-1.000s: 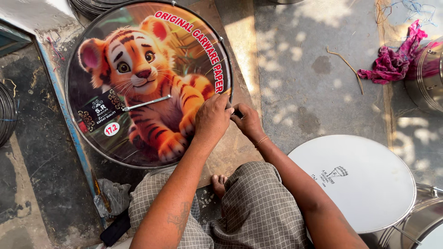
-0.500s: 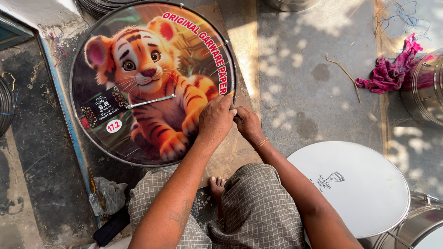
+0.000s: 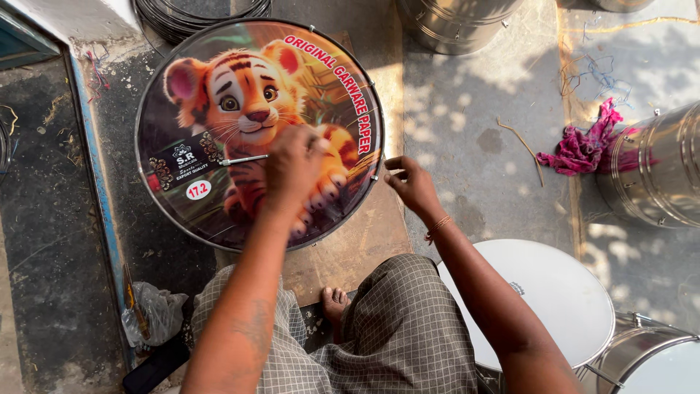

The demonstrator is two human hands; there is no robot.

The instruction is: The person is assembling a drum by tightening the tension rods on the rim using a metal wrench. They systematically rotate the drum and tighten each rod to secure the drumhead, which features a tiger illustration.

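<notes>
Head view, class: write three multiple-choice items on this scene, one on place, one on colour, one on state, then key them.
1. Where is the left hand?
A. over the printed drumhead
B. on the white drum
C. on the rag

2. What colour is the rag?
A. green
B. pink
C. white

3. How does the printed drumhead lie?
A. on edge
B. flat, picture up
C. face down

A: the hand holding a thin metal tool covers the tiger picture. B: the crumpled cloth is pink. B: the tiger faces the camera.
</notes>
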